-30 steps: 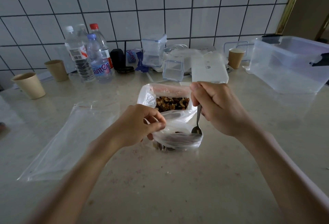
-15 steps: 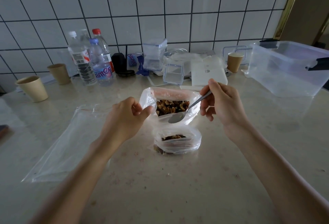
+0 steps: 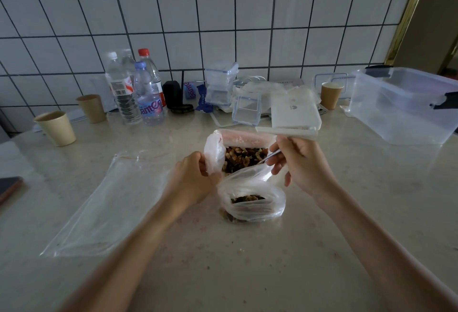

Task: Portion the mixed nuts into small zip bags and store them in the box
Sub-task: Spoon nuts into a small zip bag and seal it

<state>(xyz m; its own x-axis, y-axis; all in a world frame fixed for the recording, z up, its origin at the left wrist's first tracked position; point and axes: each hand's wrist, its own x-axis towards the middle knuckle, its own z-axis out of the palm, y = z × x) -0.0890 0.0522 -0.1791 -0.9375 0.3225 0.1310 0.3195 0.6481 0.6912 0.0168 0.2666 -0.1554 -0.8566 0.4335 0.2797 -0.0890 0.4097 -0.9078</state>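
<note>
The small bag (image 3: 251, 200) sits on the bench (image 3: 247, 262), part filled, just in front of the nut bag (image 3: 244, 153). Left hand (image 3: 195, 178) fingers pinch the nut bag's rim; right hand (image 3: 297, 163) fingers pinch a spoon (image 3: 269, 157). Both bags look thin, limp, slippery: best held at the rim

At the centre of the frame the left hand (image 3: 192, 178) pinches the rim of the large bag of mixed nuts (image 3: 244, 157), holding it open on the pale counter (image 3: 247, 262). The right hand (image 3: 301, 163) grips a metal spoon (image 3: 269, 157) whose bowl dips into that bag. Just below, touching it, sits a small zip bag (image 3: 251, 200) partly filled with nuts. A flat empty bag (image 3: 111, 202) lies at left. The clear box (image 3: 406, 106) stands at the upper right, with water bottles (image 3: 136, 88) and paper cups (image 3: 57, 128) at the upper left.
</note>
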